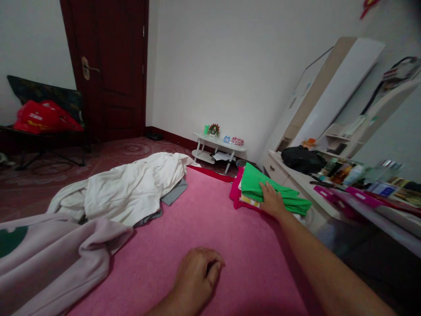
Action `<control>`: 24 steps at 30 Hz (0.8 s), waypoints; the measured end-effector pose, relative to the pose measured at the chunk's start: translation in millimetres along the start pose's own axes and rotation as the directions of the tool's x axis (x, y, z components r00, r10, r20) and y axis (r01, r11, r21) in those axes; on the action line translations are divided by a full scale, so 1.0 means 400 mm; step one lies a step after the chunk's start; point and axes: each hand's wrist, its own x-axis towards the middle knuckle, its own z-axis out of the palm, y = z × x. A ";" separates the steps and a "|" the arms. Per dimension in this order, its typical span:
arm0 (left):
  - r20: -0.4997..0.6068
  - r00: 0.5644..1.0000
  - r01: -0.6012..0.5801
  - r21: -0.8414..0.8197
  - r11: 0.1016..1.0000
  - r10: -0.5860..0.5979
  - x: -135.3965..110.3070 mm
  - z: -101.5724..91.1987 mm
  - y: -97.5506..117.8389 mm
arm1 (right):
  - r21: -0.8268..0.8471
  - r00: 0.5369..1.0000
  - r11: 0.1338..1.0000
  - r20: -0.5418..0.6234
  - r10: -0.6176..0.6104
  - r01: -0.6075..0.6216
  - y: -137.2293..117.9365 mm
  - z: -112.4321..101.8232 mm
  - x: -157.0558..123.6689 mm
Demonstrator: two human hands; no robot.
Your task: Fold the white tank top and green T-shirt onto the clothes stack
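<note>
My right hand lies on the near edge of a folded green garment, fingers stretched out over the cloth. That garment tops a stack of folded clothes, with a magenta piece and a yellow-and-white piece showing beneath it. Above the pink bed cover, near the bottom of the view, my left hand is loosely curled, with nothing visible in it. To its left, a pale pink garment with a green patch lies spread out. Beyond that is a rumpled white garment, with grey cloth partly under it.
A dressing table with bottles and a black bag stands along the right side. Past the bed's far edge is a small white table. On the left, a folding chair holds a red bag near a dark red door.
</note>
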 end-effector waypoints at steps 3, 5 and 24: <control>0.006 1.000 -0.017 0.018 1.000 0.016 0.002 -0.001 0.004 | 0.088 0.993 0.994 -0.091 0.080 -0.072 -0.086 0.024 -0.019; 0.010 1.000 -0.025 0.021 0.999 0.025 0.002 -0.001 0.003 | 0.120 0.996 0.992 -0.080 0.037 -0.028 -0.144 0.017 -0.043; 0.064 0.983 -0.170 -0.010 0.985 0.171 -0.014 -0.007 -0.027 | 0.218 0.983 0.974 0.155 -0.100 0.064 -0.446 -0.046 -0.484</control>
